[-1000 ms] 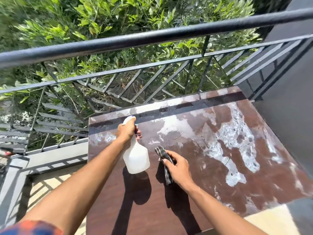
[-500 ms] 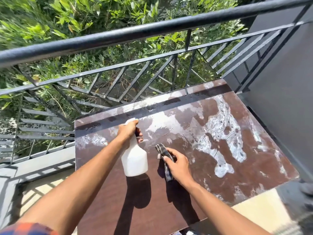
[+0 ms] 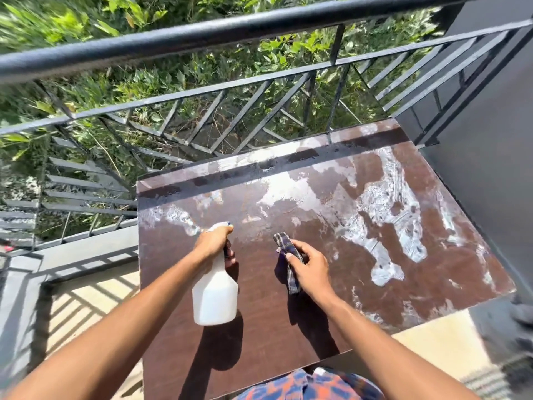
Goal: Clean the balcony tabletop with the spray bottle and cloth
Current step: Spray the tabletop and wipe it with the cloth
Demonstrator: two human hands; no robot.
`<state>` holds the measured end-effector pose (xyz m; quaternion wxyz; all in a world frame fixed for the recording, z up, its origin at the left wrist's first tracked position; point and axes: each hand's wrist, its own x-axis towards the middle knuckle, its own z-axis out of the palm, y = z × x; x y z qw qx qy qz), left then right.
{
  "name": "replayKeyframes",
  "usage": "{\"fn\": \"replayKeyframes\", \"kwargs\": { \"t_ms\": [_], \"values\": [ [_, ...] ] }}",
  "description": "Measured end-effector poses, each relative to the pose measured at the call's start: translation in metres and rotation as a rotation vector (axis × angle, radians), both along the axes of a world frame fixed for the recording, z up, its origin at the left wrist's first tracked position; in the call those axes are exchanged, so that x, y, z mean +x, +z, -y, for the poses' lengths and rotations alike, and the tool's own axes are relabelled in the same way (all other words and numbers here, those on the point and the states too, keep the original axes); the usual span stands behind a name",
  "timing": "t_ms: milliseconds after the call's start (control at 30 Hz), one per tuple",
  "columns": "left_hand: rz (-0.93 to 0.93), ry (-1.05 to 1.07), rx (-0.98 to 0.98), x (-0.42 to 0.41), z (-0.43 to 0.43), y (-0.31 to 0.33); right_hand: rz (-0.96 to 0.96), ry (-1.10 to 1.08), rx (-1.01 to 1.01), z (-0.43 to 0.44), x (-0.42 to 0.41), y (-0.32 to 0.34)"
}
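The brown tabletop (image 3: 259,336) fills the middle of the view, with white wet and foamy patches across its far and right parts. My left hand (image 3: 212,242) grips the neck of a white spray bottle (image 3: 215,295), held above the table's left middle with its nozzle pointing away from me. My right hand (image 3: 310,267) holds a dark checked cloth (image 3: 288,252), bunched up just right of the bottle and low over the table surface; whether it touches the surface is unclear.
A black metal railing (image 3: 230,27) runs along the table's far side, with green bushes beyond it. A dark grey wall (image 3: 490,168) stands at the right. Pale floor tiles (image 3: 86,304) lie to the left of the table.
The view has shifted so the table sits further right and closer. Both hands keep their grips; the bottle and cloth stay in nearly the same places over the table.
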<state>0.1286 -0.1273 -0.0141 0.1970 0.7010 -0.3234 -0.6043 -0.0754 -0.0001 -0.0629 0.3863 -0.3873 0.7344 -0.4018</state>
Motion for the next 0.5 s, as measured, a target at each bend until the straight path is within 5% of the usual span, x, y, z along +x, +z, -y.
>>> {"fn": "replayKeyframes", "kwargs": {
  "t_ms": [500],
  "values": [
    [-0.094, 0.223, -0.048, 0.062, -0.008, 0.013, -0.142, 0.048, -0.074, 0.081, 0.023, 0.021]
  ]
}}
